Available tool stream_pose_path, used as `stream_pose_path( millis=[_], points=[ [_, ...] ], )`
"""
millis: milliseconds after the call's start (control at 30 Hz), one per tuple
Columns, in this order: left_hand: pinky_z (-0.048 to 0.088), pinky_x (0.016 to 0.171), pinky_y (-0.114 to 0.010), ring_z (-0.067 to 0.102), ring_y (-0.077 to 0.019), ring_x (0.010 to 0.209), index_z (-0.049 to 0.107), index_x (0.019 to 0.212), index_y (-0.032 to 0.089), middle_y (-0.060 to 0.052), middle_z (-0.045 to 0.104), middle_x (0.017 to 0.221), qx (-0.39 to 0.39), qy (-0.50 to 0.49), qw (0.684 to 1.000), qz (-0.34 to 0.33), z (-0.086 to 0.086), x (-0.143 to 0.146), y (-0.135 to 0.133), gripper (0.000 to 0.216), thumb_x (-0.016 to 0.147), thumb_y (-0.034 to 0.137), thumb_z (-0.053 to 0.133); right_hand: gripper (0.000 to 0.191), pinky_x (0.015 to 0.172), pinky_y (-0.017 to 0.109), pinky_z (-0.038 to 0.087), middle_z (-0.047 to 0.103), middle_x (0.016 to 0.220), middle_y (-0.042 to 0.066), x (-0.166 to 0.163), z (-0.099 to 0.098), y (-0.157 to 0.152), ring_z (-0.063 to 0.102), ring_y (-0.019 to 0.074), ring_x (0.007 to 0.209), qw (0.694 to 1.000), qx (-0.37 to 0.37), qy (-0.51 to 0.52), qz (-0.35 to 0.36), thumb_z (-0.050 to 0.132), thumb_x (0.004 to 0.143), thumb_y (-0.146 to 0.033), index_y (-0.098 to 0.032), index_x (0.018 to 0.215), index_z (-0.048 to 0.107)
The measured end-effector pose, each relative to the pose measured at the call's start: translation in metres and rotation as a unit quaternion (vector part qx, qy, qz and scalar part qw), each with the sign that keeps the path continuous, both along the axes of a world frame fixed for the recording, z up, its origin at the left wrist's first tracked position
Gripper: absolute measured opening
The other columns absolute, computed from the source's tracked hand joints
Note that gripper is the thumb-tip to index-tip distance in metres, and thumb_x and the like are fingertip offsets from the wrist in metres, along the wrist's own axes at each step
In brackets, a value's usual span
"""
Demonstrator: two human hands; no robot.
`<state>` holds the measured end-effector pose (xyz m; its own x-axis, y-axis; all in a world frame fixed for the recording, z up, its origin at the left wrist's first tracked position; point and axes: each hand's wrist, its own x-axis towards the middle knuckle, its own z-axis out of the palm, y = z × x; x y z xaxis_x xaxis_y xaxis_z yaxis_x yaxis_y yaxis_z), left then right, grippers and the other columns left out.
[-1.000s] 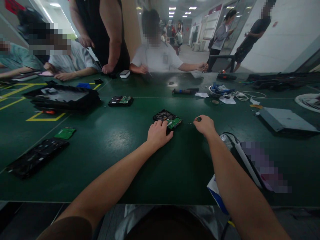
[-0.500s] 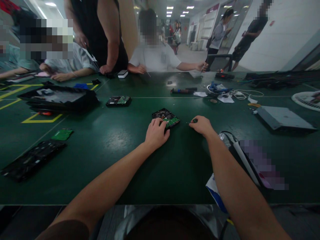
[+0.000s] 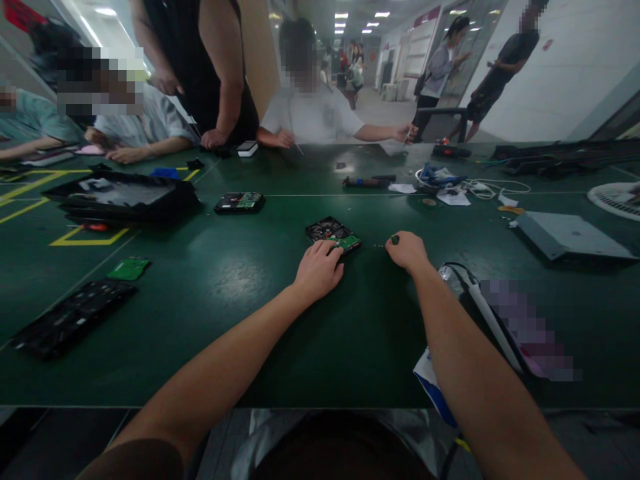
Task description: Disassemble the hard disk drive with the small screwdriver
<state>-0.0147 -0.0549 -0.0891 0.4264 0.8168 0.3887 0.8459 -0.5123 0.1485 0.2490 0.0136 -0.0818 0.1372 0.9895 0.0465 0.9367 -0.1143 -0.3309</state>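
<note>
On the green table lies a hard drive (image 3: 333,230), its black casing and green circuit board facing up. My left hand (image 3: 319,268) holds it at the near edge, fingers bent over the board and covering part of it. To the right of the drive, my right hand (image 3: 407,251) is closed around a small screwdriver (image 3: 395,239); only its dark green handle end shows. Several tiny screws (image 3: 379,245) lie in a row between the drive and my right hand.
Another hard drive (image 3: 239,202) lies further back. At left are a black tray (image 3: 125,200), a green circuit board (image 3: 129,268) and a black part (image 3: 75,317). A metal box (image 3: 573,235) and a pouch (image 3: 520,323) lie right. A person (image 3: 313,117) sits opposite.
My right hand has shifted slightly right, away from the hard drive, and the tiny screws show more plainly. My left hand remains on the drive.
</note>
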Motion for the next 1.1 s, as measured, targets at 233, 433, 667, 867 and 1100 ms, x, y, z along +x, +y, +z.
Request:
stream_pose_path(
  millis=[233, 433, 667, 867, 1100],
  points=[
    [0.049, 0.104, -0.048, 0.055, -0.0302, 0.123, 0.07, 0.112, 0.023, -0.01, 0.065, 0.126, -0.012, -0.004, 1.0, 0.005, 0.004, -0.004, 0.006, 0.02, 0.099, 0.033, 0.059, 0.022, 0.087, 0.039, 0.05, 0.072, 0.107, 0.013, -0.008, -0.002, -0.002, 0.067, 0.0278, 0.099, 0.998, 0.045, -0.008, 0.052, 0.061, 0.093, -0.036, -0.019, 0.102, 0.072],
    [0.051, 0.098, -0.046, 0.058, -0.0298, 0.113, 0.065, 0.099, 0.02, -0.011, 0.065, 0.113, -0.014, -0.01, 0.999, 0.029, 0.007, -0.004, 0.005, 0.026, 0.098, 0.045, 0.061, 0.02, 0.086, 0.038, 0.05, 0.066, 0.111, 0.012, -0.022, -0.005, -0.006, 0.065, 0.0256, 0.099, 0.992, 0.067, -0.029, 0.106, 0.06, 0.095, -0.033, -0.021, 0.105, 0.071],
    [0.052, 0.101, -0.045, 0.052, -0.0304, 0.124, 0.064, 0.128, 0.022, -0.012, 0.06, 0.128, -0.013, -0.029, 0.999, 0.011, 0.0, -0.007, 0.003, 0.04, 0.095, 0.045, 0.066, 0.022, 0.086, 0.038, 0.049, 0.068, 0.113, 0.014, -0.025, -0.003, -0.005, 0.066, 0.0268, 0.101, 0.995, 0.044, -0.036, 0.086, 0.059, 0.095, -0.033, -0.019, 0.107, 0.071],
    [0.054, 0.099, -0.044, 0.05, -0.0302, 0.126, 0.068, 0.127, 0.024, -0.012, 0.058, 0.13, -0.012, -0.036, 0.999, 0.001, -0.002, -0.01, 0.001, 0.033, 0.097, 0.038, 0.064, 0.025, 0.083, 0.039, 0.05, 0.072, 0.111, 0.016, -0.021, 0.0, -0.006, 0.068, 0.0296, 0.1, 0.996, 0.03, -0.039, 0.076, 0.057, 0.096, -0.032, -0.017, 0.111, 0.069],
    [0.055, 0.097, -0.043, 0.054, -0.0281, 0.123, 0.07, 0.115, 0.023, -0.01, 0.061, 0.127, -0.021, -0.057, 0.998, -0.031, 0.0, -0.008, 0.003, 0.025, 0.097, 0.038, 0.064, 0.024, 0.086, 0.038, 0.049, 0.074, 0.11, 0.016, -0.016, 0.012, -0.009, 0.068, 0.0291, 0.101, 0.992, 0.128, 0.011, 0.017, 0.054, 0.097, -0.033, -0.016, 0.107, 0.069]
  ],
)
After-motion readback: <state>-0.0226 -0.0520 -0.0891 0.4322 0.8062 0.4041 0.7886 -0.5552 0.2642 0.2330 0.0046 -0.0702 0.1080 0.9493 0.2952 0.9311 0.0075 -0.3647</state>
